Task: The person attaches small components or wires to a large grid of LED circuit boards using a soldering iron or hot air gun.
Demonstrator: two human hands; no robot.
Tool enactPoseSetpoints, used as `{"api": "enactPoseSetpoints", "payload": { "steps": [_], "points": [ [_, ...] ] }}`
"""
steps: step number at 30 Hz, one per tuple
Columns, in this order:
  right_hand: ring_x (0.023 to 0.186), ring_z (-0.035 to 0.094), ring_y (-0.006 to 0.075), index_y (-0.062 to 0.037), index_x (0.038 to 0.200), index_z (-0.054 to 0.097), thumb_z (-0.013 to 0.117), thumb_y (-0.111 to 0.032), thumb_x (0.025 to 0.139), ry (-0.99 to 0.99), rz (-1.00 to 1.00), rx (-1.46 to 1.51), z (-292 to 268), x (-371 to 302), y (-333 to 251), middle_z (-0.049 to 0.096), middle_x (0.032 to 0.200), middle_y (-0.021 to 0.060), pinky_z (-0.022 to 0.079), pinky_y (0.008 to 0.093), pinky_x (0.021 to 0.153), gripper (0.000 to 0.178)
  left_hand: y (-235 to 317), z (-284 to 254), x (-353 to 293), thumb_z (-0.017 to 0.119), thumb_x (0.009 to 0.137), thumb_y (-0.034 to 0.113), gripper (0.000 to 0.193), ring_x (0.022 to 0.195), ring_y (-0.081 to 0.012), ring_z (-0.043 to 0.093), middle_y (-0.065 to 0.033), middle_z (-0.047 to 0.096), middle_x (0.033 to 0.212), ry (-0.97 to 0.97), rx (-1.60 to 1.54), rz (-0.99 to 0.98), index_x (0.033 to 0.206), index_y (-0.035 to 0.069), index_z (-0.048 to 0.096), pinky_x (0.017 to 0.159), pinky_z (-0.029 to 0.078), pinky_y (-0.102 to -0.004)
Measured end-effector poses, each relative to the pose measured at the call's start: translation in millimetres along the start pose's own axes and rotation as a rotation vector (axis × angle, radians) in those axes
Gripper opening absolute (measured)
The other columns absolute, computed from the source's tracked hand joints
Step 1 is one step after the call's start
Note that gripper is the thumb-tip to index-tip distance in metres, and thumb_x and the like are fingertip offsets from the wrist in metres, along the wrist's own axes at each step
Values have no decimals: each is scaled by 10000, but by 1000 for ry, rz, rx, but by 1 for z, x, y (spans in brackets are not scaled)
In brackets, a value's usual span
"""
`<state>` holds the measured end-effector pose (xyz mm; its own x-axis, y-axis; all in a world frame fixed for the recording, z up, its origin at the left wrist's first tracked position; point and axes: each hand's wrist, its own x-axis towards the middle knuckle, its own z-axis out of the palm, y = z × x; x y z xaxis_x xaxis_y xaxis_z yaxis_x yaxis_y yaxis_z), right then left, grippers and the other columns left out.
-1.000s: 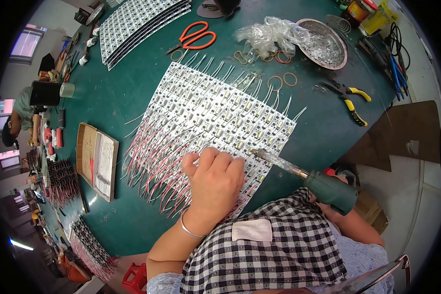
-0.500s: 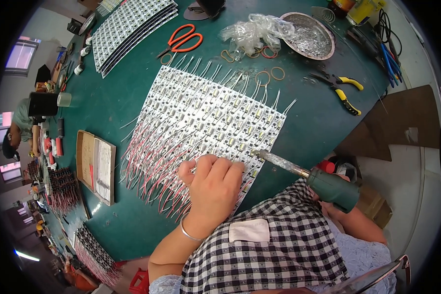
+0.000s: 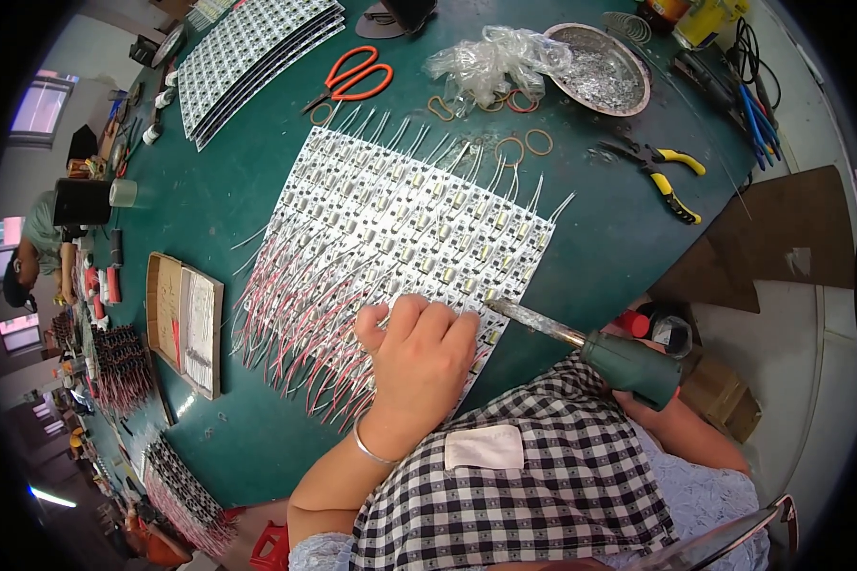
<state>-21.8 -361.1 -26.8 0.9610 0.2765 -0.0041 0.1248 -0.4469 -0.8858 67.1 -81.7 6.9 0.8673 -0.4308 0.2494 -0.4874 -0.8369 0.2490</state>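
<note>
A white panel of small circuit boards (image 3: 419, 224) lies on the green table, with thin red and white wires fanning from its left side and white wires along its far edge. My left hand (image 3: 421, 352) rests on the panel's near part. Its fingers are curled and closed, and whatever they pinch is hidden. My right hand (image 3: 625, 400), mostly behind the handle, grips a soldering iron (image 3: 628, 366) with a thick green handle. The iron's silvery tip reaches the boards just right of my left fingers; whether it touches them I cannot tell.
Left of the panel is an open cardboard box (image 3: 200, 328). Beyond it lie orange-handled scissors (image 3: 357, 76), a clear plastic bag (image 3: 500, 62), rubber bands (image 3: 539, 143) and a round metal dish (image 3: 638, 90). Yellow-handled pliers (image 3: 671, 181) lie right; stacked panels (image 3: 257, 57) stand far left.
The soldering iron has shifted slightly left, its tip moving a little left and nearer to me along the boards. My left hand has moved slightly right, its fingers still curled.
</note>
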Motion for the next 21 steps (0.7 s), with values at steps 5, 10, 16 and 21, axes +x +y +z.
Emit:
{"api": "enactPoseSetpoints", "payload": {
  "steps": [5,10,16,21],
  "points": [
    [852,612,266,-29,978,618,668,-172,726,-2,-38,58,-1,13,-7,634,933,115,463,351,785,294,0,0,0,627,655,132,120,801,-151,485,35,478,699,2,1,3,764,175,602,815,248,-393],
    [758,626,243,-42,926,640,652,-125,715,-90,-219,-116,1,19,4,636,869,97,498,317,673,227,1,-2,1,632,648,143,124,807,-162,479,27,481,702,-33,-7,-4,764,170,599,815,249,-398],
    [825,614,183,0,964,593,579,-205,821,-142,61,-125,-7,22,-19,628,843,91,489,295,724,251,0,-1,0,632,641,130,116,805,-162,478,27,483,699,-18,-2,-9,741,168,589,814,251,-399],
    [853,581,194,33,1042,510,551,-264,854,-51,91,268,-4,9,-3,615,812,98,462,319,785,354,2,-1,0,629,640,127,110,801,-160,481,28,486,698,-23,-3,-6,734,170,589,811,251,-398]
  ]
}}
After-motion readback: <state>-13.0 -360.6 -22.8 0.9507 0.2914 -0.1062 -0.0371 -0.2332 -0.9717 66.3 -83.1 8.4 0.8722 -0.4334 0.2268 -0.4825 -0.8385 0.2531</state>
